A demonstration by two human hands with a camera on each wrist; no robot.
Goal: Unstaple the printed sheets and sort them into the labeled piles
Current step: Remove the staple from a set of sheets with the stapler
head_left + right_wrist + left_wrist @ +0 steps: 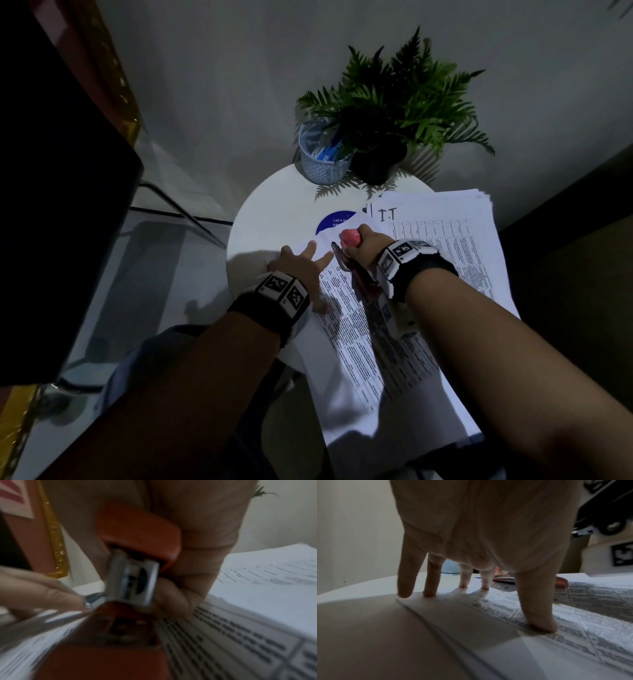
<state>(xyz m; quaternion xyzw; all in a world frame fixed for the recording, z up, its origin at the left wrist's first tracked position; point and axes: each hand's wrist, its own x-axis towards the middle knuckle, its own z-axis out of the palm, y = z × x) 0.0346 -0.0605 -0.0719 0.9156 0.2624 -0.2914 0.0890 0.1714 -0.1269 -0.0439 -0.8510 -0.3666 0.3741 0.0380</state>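
A stapled set of printed table sheets [352, 329] [590, 628] [223, 642] lies across the round white table [274, 212]. My left hand [301, 260] [471, 561] presses down on its upper left corner with spread, straight fingers. My right hand [363, 246] [197, 547] grips a red stapler [350, 237] [137, 531] [561, 583], hinged open, with its metal end against the top edge of the sheets, beside my left fingertips. Whether it touches a staple is hidden. At the right sits a thick pile with a top sheet marked "I.T" [445, 233] [274, 581].
A fern in a dark pot [376, 161] and a mesh pen cup [323, 161] stand at the table's far edge. A blue round sticker [337, 221] shows beyond the sheets. A badge on a lanyard [387, 308] hangs over the papers. A dark panel fills the left.
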